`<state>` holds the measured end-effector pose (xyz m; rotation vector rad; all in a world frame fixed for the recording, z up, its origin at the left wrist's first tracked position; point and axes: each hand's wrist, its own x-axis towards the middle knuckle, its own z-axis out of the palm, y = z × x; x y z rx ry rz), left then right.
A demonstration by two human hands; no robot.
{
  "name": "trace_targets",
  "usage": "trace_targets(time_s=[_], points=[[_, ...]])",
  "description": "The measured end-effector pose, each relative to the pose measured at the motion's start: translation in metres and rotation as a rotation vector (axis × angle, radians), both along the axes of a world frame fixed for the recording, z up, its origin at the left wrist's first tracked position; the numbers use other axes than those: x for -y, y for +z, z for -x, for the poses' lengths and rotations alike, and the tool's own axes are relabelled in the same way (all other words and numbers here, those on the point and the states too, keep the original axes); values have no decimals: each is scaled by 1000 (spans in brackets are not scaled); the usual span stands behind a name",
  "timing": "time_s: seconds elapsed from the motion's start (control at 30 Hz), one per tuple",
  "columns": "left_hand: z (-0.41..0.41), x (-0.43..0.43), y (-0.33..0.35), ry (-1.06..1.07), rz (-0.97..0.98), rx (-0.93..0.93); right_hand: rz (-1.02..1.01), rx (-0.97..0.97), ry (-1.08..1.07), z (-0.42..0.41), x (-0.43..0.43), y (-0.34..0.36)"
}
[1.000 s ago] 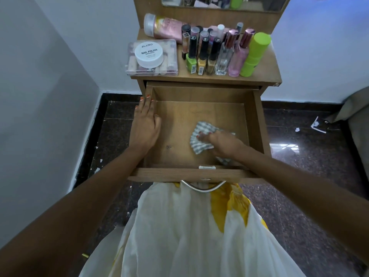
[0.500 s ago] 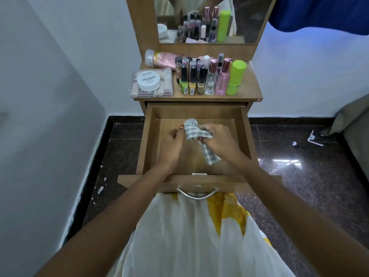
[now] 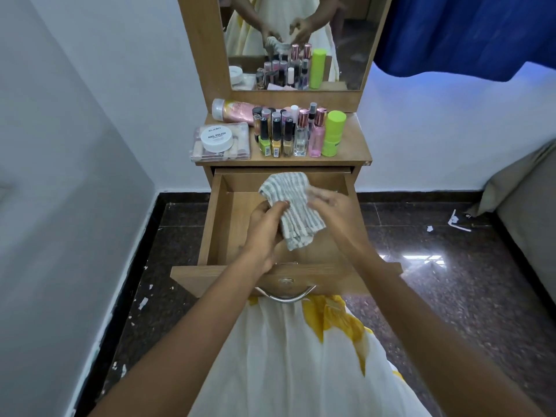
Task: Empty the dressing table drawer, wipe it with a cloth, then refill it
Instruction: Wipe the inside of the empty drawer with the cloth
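Observation:
The wooden drawer [image 3: 212, 218] of the dressing table stands pulled out with nothing lying in it. Above it I hold a grey-and-white striped cloth [image 3: 290, 203]. My left hand [image 3: 264, 227] grips the cloth from below on its left side. My right hand [image 3: 334, 209] is at the cloth's right edge, fingers curled and blurred; whether it pinches the cloth is unclear. On the table top [image 3: 355, 149] stand several nail polish bottles [image 3: 275, 136], perfume bottles [image 3: 316, 133], a green container [image 3: 332, 133], a lying pink bottle [image 3: 237, 109] and a clear box with a nail polish remover tub [image 3: 218, 139].
A mirror [image 3: 296, 40] rises behind the table top. White walls close in on the left and behind. A dark granite floor [image 3: 451, 281] with paper scraps lies to the right, beside a grey sofa edge [image 3: 526, 206]. A blue curtain [image 3: 466, 31] hangs at upper right.
My right hand stopped wiping the drawer floor and lifted the cloth up. My left hand left the drawer's side wall and took hold of the cloth. The view tilted upward.

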<state>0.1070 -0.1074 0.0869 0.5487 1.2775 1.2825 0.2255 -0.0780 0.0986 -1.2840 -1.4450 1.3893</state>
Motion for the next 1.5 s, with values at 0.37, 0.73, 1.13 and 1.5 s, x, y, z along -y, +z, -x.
trace_targets(time_s=[0.37,0.73,1.13,1.5], points=[[-11,5,22,-73,-6,48,480,-94,-92,-38,-14,-7],[-75,-69,62,-207,-103,-291,200,-54,-358,-106,-66,25],[-75,-229,116,-383,-195,-724,85,-31,-469,-111,-187,82],[-47,-305,91,-631,113,-992,232,83,-463,-78,-271,21]])
